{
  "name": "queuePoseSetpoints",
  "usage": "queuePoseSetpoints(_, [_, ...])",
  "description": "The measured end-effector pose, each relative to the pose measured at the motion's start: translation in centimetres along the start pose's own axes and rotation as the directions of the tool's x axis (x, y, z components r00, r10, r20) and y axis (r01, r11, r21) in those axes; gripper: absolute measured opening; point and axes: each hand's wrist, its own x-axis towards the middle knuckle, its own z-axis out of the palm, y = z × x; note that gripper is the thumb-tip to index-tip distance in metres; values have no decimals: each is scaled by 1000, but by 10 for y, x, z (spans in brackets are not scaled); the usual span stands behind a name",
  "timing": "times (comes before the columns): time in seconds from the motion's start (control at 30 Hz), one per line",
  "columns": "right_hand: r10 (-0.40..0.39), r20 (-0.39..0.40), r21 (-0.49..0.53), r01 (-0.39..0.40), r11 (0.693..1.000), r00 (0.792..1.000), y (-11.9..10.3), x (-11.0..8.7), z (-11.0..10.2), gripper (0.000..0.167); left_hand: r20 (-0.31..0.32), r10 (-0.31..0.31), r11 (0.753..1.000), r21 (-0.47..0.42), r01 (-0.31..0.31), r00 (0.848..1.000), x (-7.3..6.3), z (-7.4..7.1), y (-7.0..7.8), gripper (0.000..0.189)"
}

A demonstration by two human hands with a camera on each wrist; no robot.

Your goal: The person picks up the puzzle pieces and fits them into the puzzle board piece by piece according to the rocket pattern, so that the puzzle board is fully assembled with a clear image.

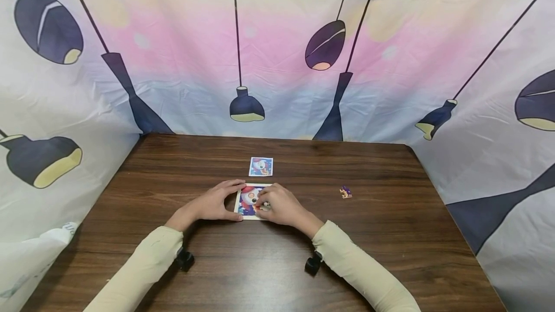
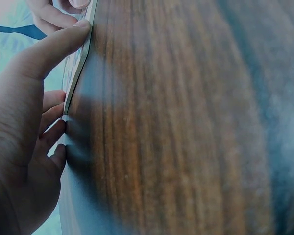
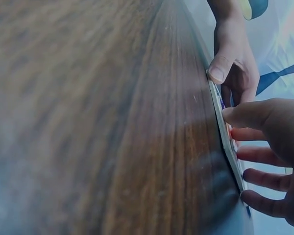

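A small jigsaw puzzle (image 1: 249,197) with a pale border and a colourful cartoon picture lies on the table. My left hand (image 1: 215,201) holds its left side, thumb at the near edge and fingers at the far edge. From the right, my right hand (image 1: 284,205) reaches over the puzzle, thumb and index finger bent together on a puzzle piece that they mostly hide. In the right wrist view, the other fingers (image 3: 267,181) of that hand spread along the board's edge. The puzzle's right part is covered by the right hand.
A small picture card (image 1: 261,167) with a similar picture lies just beyond the puzzle. To the right is a loose purple and yellow puzzle piece (image 1: 345,192). The dark wooden table (image 1: 381,249) ends at a printed cloth backdrop (image 1: 191,61). A whitish plastic bag (image 1: 36,259) hangs at the left edge.
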Motion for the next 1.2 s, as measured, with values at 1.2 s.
queuePoseSetpoints(1.2, [84,-313,180,-27,983,946,84,-84,-47,36,-8,-6,1000,5,6,1000,0,0,1,103])
